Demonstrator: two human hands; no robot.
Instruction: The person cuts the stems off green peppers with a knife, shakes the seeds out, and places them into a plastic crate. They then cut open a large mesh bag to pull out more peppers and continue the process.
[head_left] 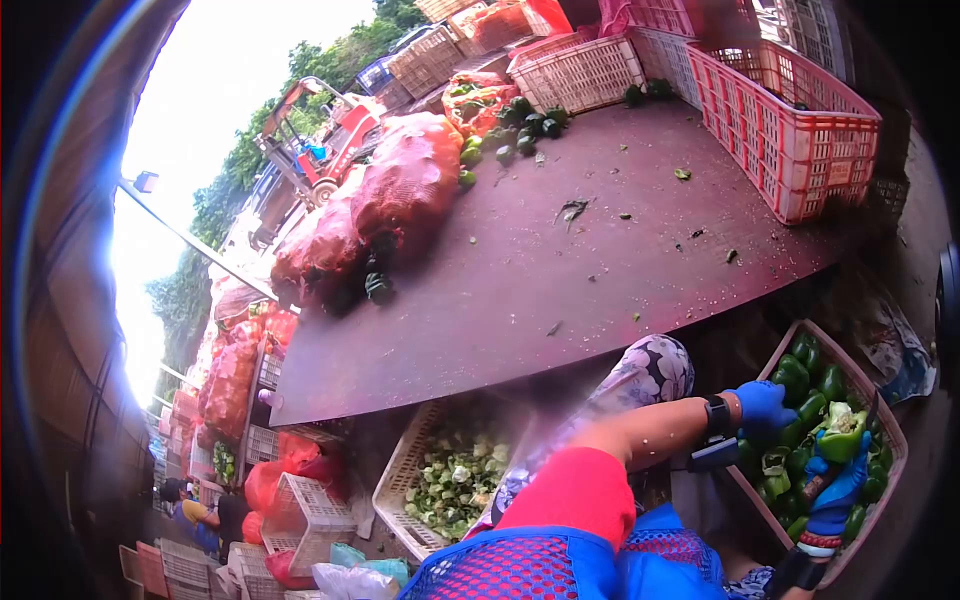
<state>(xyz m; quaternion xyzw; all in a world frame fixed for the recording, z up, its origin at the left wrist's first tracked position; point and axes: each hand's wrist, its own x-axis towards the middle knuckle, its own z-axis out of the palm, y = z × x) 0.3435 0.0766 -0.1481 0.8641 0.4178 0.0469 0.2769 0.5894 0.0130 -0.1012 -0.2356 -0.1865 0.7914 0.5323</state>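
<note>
My left hand [765, 408], in a blue glove with a watch at the wrist, is over the upper left side of a crate [893, 425] of green peppers [790, 378]. Its fingers are bent downward and mostly hidden, so what they hold does not show. My right hand [845, 485], also in a blue glove, is over the same crate. Its fingers close on a green bell pepper [845, 440] with a pale, cut-looking top. A brown, handle-like piece [815, 487] shows beside the right palm. Some peppers in the crate look cut open.
A second crate [392, 480] holds pale green pepper scraps [460, 480]. A broad dark table [520, 280] carries red mesh sacks [410, 180], loose peppers [530, 130] and a red-and-white crate [790, 140]. Stacked crates [310, 510] and another person [195, 515] are at lower left.
</note>
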